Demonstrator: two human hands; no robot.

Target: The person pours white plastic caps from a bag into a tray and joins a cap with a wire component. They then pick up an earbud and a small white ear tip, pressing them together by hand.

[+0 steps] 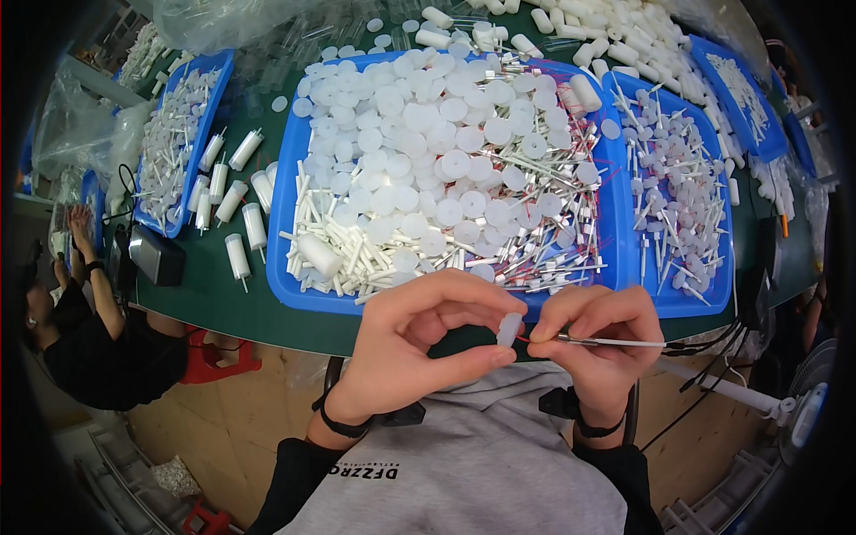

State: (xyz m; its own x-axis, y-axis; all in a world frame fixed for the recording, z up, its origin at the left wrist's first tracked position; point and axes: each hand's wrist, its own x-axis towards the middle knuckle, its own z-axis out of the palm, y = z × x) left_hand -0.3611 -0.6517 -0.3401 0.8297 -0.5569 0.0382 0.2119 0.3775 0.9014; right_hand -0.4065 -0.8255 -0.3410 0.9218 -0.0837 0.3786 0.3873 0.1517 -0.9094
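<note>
From my remote seat I see a dark green table (209,278) filling the middle, its edge curving over a tan floor (254,446). To the left I make out a red stool (203,361); to the right, a pale fan (807,415).

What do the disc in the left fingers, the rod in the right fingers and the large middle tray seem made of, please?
Disc: perhaps plastic or silicone, matte and milky-looking. Rod: probably plastic, evenly white and smooth; its collar: likely metal, given the silvery shine. Tray: likely moulded plastic, slightly glossy, with a rounded blue rim.
</note>
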